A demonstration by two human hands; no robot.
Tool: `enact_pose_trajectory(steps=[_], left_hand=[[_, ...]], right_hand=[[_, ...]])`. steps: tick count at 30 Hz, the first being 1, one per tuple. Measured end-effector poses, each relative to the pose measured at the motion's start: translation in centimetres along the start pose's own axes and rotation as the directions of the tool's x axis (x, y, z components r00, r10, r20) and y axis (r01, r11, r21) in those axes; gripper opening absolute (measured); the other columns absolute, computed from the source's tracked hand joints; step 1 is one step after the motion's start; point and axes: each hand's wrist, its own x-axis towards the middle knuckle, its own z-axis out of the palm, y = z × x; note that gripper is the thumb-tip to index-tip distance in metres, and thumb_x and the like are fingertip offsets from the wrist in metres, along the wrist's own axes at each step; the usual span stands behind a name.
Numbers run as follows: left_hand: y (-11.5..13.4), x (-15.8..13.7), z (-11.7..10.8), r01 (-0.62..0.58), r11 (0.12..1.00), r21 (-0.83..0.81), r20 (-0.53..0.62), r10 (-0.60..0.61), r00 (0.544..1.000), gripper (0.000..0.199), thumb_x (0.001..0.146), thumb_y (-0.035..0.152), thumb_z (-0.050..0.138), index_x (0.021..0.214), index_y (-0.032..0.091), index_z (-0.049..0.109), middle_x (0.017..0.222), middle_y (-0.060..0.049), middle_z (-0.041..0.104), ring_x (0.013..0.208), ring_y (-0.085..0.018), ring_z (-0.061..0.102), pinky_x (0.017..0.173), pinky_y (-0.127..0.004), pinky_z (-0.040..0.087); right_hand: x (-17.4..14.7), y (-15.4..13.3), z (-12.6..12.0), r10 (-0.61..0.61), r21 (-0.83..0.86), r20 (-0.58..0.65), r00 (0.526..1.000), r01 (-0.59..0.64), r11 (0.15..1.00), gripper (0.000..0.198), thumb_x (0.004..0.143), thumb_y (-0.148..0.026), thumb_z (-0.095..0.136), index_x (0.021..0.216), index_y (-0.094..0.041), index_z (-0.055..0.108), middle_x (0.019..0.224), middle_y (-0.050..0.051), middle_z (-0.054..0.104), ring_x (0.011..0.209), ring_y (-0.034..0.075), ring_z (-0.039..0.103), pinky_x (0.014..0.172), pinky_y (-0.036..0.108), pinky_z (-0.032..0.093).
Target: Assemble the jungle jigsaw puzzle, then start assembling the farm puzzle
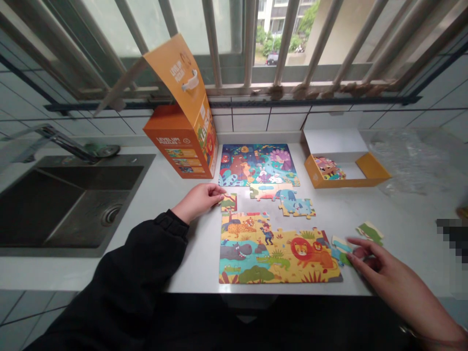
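My left hand [203, 199] pinches the edge of a puzzle piece [229, 201] showing a tree branch, just above the left side of the partly joined jigsaw puzzle [278, 258]. That puzzle shows lions, a hippo, a crocodile and a leopard. My right hand [378, 265] has thumb and forefinger closed on a blue, white and green puzzle piece [341, 247] by the puzzle's right edge. A loose green piece [370, 232] lies beyond those fingers. Above the puzzle, a joined strip with blue elephants [296, 202] lies apart from it.
A finished dark-blue forest puzzle [259, 165] lies at the back. An orange puzzle box [183, 141] stands open behind my left hand. An open yellow box [347, 180] holds more pieces, with clear plastic wrap [409, 161] beside it. A sink [127, 204] is at left.
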Motion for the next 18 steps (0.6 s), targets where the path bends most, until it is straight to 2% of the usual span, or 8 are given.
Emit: enact_pose_trajectory(steps=[10,14,18], left_hand=[[0.41,-0.28,-0.03,0.027,0.996,-0.081,0.003,-0.027,1.0,0.026,0.084,0.033,0.085,0.105,0.018,0.08,0.081,-0.002,0.075,0.064,-0.013,0.058,0.058,-0.024,0.039],[0.46,-0.39,0.01,0.042,0.988,-0.151,0.0,-0.043,0.999,0.022,0.084,0.028,0.086,0.101,0.017,0.077,0.08,-0.001,0.073,0.066,-0.012,0.062,0.061,-0.024,0.045],[0.34,-0.6,0.44,0.084,0.962,-0.259,-0.006,-0.088,0.996,0.022,0.089,0.026,0.085,0.096,0.018,0.066,0.083,-0.003,0.074,0.07,-0.013,0.07,0.067,-0.025,0.055]], right_hand=[[0.09,0.17,0.11,-0.012,0.025,-0.001,1.0,0.012,1.0,0.066,0.093,-0.07,0.063,0.137,-0.021,0.07,0.087,0.006,0.073,0.079,0.025,0.072,0.068,0.033,0.059],[0.08,0.07,0.11,-0.012,0.04,-0.002,1.0,0.012,0.999,0.066,0.093,-0.072,0.063,0.134,-0.021,0.071,0.086,0.006,0.073,0.076,0.024,0.071,0.065,0.033,0.058],[0.11,0.2,0.2,-0.019,0.035,-0.013,1.0,0.019,0.999,0.066,0.092,-0.072,0.064,0.134,-0.022,0.072,0.086,0.005,0.073,0.076,0.024,0.072,0.066,0.033,0.059]])
